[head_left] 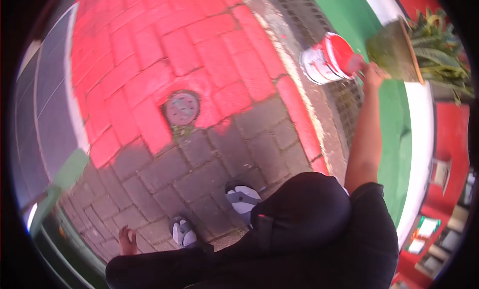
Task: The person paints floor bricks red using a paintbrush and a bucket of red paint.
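My right hand [373, 75] reaches out on the right to the mouth of a white paint bucket [316, 64], whose inside is coated red. Its fingers are closed on what looks like a paintbrush [355, 64], covered in red paint and blurred at the bucket's rim. The bucket is tilted in view, beside a drain grate. Low on the left, my left hand [127, 240] hangs above the grey pavers, fingers loosely curled and apart, with nothing in them. Red-painted pavers [144, 44] spread ahead of my feet, and bare grey pavers [184, 179] lie around them.
A round drain cover [182, 108] sits at the edge of the red paint. A potted plant [396, 52] stands by the green and white wall base [394, 154], just past my right hand. A drain grate [299, 9] runs along that wall. Dark tiles [42, 99] lie left.
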Motion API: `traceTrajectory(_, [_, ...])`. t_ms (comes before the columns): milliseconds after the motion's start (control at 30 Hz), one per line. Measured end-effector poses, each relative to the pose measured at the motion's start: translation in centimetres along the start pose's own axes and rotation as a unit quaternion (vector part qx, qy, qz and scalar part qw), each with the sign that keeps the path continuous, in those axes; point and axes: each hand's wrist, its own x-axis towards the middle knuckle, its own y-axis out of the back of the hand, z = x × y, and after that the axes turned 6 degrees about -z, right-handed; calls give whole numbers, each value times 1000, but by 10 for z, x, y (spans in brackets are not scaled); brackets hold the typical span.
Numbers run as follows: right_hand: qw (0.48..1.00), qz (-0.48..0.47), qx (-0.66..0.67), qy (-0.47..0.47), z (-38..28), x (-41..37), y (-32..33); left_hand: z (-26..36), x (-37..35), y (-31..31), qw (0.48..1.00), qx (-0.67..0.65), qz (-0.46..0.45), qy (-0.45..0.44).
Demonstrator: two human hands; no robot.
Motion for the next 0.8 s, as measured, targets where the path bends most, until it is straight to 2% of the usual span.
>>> traceTrajectory(67, [997, -36, 64, -34, 17, 2, 13, 23, 1, 26, 1000, -2, 1, 28])
traceTrajectory(100, [998, -1, 63, -30, 21, -2, 11, 34, 3, 35, 999, -21, -2, 49])
traceTrajectory(167, [988, 52, 141, -46, 29, -4, 10, 42, -9, 34, 996, -46, 7, 75])
traceTrajectory(267, [990, 15, 131, -41, 27, 3, 9, 38, -30, 30, 997, -35, -35, 59])
traceTrajectory(333, [1000, 26, -5, 7, 28, 6, 0, 31, -38, 23, 997, -39, -40, 61])
traceTrajectory(433, [997, 15, -53, 47, -2, -6, -24, 27, -41, 19, 996, -45, -63, 53])
traceTrajectory(500, [996, 25, 0, 82, -2, 2, -32, 32, -38, 15, 995, -52, -54, 67])
traceTrajectory(567, [985, -94, -121, 81, 12, 30, -24, 47, -28, 17, 995, -45, -65, 64])
traceTrajectory(600, [985, -97, -121, 81, 11, 29, -27, 53, -23, 15, 996, -48, -56, 48])
traceTrajectory(633, [988, -62, -99, 101, 9, 27, -30, 60, -20, 12, 997, -52, -48, 35])
traceTrajectory(667, [989, -28, -77, 119, 8, 25, -34, 66, -15, 13, 994, -56, -84, 46])
traceTrajectory(700, [989, -33, -79, 119, 15, 34, -30, 73, -13, 10, 993, -59, -86, 50])
traceTrajectory(767, [954, -12, -257, 153, 36, 64, -19, 87, -7, -1, 994, -84, -60, 40])
traceTrajectory(800, [952, 35, -260, 161, 27, 53, -23, 92, -6, -7, 993, -89, -71, 43])
